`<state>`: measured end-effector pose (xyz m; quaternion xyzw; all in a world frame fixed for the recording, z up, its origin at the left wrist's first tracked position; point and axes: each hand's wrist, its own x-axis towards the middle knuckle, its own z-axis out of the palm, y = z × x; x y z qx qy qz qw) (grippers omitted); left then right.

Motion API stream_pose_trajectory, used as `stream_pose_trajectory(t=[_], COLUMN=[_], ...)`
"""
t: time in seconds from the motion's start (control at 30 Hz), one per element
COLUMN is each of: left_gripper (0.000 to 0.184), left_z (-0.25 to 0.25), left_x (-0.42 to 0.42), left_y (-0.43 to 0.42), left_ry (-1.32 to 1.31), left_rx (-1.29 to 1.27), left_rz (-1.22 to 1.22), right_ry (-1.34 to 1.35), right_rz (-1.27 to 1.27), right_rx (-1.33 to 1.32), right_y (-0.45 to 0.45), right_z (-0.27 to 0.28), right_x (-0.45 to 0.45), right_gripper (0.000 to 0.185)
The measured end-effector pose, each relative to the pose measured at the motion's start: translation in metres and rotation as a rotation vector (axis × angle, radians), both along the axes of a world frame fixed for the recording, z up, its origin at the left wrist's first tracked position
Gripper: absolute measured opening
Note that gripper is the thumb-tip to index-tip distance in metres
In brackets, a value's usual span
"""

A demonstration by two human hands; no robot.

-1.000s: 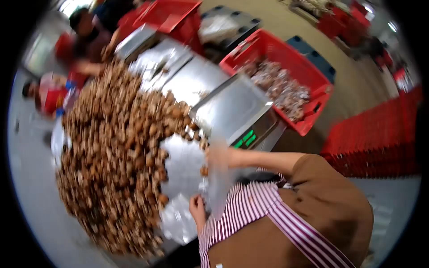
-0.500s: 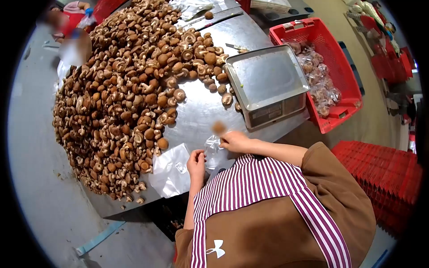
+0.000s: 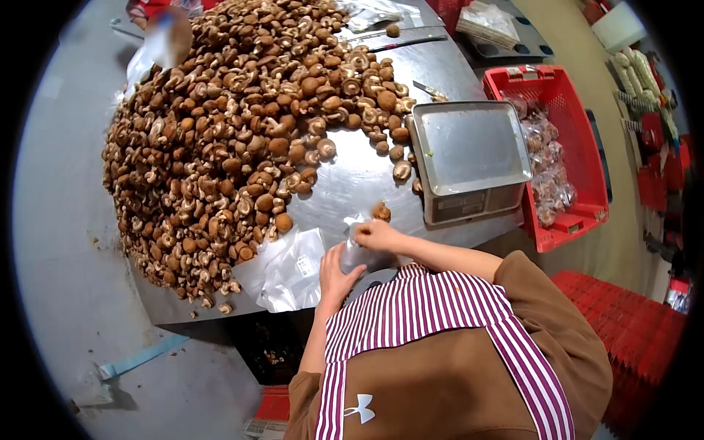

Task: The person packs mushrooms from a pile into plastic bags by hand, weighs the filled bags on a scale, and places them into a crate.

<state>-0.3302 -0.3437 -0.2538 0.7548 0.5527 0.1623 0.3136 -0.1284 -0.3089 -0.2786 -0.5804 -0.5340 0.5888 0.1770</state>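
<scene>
My right hand [image 3: 376,236] is closed on the top of a clear plastic bag [image 3: 353,253] near the table's front edge. Against the bag's left side rests my left hand [image 3: 336,275], its thumb and fingers apart. A stack of clear bags [image 3: 290,271] lies flat just left of it. One mushroom [image 3: 380,212] sits on the metal table [image 3: 352,172] beyond my right hand. The large heap of brown mushrooms [image 3: 227,139] covers the table's left and far parts. What the bag holds is too unclear to tell.
A scale with a metal tray [image 3: 471,147] stands on the right of the table. Beyond it is a red crate [image 3: 587,161] with bagged mushrooms [image 3: 546,165]. Stacked red crates [image 3: 623,315] stand at the right. A knife [image 3: 429,90] lies behind the scale.
The view has steadied and shifted, with the table now lower and further right. My left hand has opened and come against the bag. My right hand keeps hold of the bag's top.
</scene>
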Motion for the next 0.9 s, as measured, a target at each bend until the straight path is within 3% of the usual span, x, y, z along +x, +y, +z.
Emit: stream_pose_trajectory(t=[0.03, 0.07, 0.17, 0.23, 0.27, 0.3, 0.37, 0.4, 0.5, 0.57, 0.63, 0.7, 0.77, 0.87, 0.9], left_gripper=[0.051, 0.048, 0.034, 0.026, 0.030, 0.030, 0.039, 0.045, 0.048, 0.052, 0.048, 0.045, 0.039, 0.024, 0.020], left_z=[-0.005, -0.017, -0.033, -0.014, -0.019, -0.023, -0.024, -0.015, 0.013, 0.010, 0.007, 0.005, 0.005, -0.006, -0.001], left_x=[0.000, 0.001, 0.009, 0.022, 0.016, 0.016, 0.017, 0.016, 0.028, 0.029, 0.034, 0.035, 0.037, 0.043, 0.048], left_y=[0.002, 0.007, 0.020, 0.032, 0.039, 0.040, 0.047, 0.050, 0.057, 0.060, 0.060, 0.062, 0.059, 0.057, 0.056], left_ry=[0.002, -0.010, -0.071, -0.778, -1.002, -1.002, -1.040, -0.908, -1.129, -1.108, -1.280, -1.304, -1.047, -0.815, -0.673], left_rx=[0.004, 0.010, -0.038, -0.586, -0.664, -0.664, -0.551, -0.608, -0.732, -0.798, -0.790, -0.828, -0.721, -0.511, -0.388], left_rz=[0.014, -0.029, -0.004, 0.595, 0.614, 0.625, 0.523, 0.498, 0.537, 0.579, 0.596, 0.576, 0.483, 0.460, 0.431], right_ry=[0.278, 0.389, 0.657, 0.557, 0.461, 0.461, 0.294, 0.154, 0.027, 0.040, 0.027, 0.080, 0.133, 0.462, 0.462], right_rz=[-0.132, -0.240, -0.421, -0.432, -0.446, -0.438, -0.304, -0.237, -0.049, -0.037, -0.133, -0.134, -0.137, -0.359, -0.358], right_rx=[-0.219, -0.353, -0.350, -0.203, -0.061, -0.069, 0.201, 0.327, 0.351, 0.304, 0.337, 0.301, 0.267, -0.251, -0.251], right_y=[0.012, 0.023, 0.039, 0.042, 0.040, 0.037, 0.029, 0.025, 0.018, 0.018, 0.018, 0.025, 0.033, 0.048, 0.050], right_z=[0.006, 0.031, 0.047, 0.053, 0.056, 0.059, 0.064, 0.064, 0.060, 0.056, 0.058, 0.058, 0.060, 0.057, 0.053], right_x=[0.002, 0.005, 0.007, 0.009, 0.009, 0.009, 0.007, 0.006, 0.007, 0.007, 0.006, 0.009, 0.011, 0.016, 0.017], right_gripper=[0.027, 0.020, 0.024, 0.025, 0.026, 0.026, 0.026, 0.025, 0.026, 0.028, 0.034, 0.038, 0.042, 0.052, 0.052])
